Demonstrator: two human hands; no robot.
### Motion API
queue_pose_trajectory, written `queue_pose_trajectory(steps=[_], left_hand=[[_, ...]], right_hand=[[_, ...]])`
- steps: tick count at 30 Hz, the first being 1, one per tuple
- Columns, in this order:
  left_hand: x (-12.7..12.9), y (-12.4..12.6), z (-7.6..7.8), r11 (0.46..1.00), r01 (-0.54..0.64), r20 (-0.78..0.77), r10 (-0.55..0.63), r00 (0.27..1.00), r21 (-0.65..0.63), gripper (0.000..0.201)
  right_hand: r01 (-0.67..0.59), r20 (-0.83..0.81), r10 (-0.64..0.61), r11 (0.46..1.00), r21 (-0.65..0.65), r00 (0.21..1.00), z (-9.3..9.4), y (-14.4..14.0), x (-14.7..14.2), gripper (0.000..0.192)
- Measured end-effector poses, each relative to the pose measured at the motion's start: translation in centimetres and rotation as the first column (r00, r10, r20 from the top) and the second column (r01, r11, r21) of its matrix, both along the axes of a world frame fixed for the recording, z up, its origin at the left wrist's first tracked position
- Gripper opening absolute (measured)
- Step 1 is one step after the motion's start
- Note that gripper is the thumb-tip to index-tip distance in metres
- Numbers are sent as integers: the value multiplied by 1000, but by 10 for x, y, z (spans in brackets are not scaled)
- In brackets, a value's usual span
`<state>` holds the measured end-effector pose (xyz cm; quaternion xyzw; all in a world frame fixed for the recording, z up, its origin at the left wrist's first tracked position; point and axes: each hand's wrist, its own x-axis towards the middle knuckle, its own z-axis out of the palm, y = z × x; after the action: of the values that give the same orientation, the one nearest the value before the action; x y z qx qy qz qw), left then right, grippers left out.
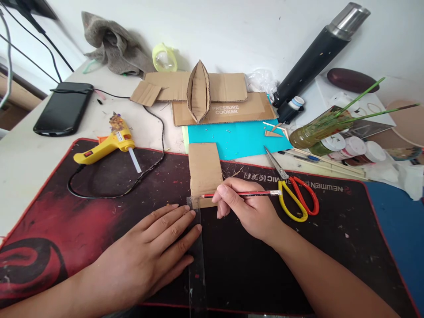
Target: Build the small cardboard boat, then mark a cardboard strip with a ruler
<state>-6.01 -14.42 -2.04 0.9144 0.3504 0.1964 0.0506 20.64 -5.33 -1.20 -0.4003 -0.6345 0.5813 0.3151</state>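
L hand (155, 251) lies flat, fingers spread, on clear ruler (198, 247) by cardboard strip (204, 173); R hand (247, 207) fingers pinch pencil (240, 194) w/ tip at strip's edge; ruler could slip, skewing line.

Two bare forearms enter from the bottom edge, ending in the left hand (155, 247) and right hand (247, 210), without sleeves, rings or watch

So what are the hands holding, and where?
The right hand grips a red pencil near its pointed end. The left hand holds nothing, pressing flat on a clear ruler.
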Motion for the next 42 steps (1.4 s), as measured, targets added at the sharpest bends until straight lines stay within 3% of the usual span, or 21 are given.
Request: queue_pose_trajectory(steps=[30,36,39,42], left_hand=[[1,-2,-4,1000,-4,18,5,1000,-15,38],[1,-1,0,1000,-7,13,7,1000,-12,38],[1,0,1,1000,1,14,-1,1000,-17,39],[1,0,1,1000,-7,20,7,1000,-7,39]], right_hand=[[-35,53,32,999,39,998,1,0,0,47],[72,-52,-69,995,62,996,0,-2,-1,44],[122,-59,-114,983,141,992,2,-2,0,39],[72,2,-77,942,327,997,4,-1,2,30]])
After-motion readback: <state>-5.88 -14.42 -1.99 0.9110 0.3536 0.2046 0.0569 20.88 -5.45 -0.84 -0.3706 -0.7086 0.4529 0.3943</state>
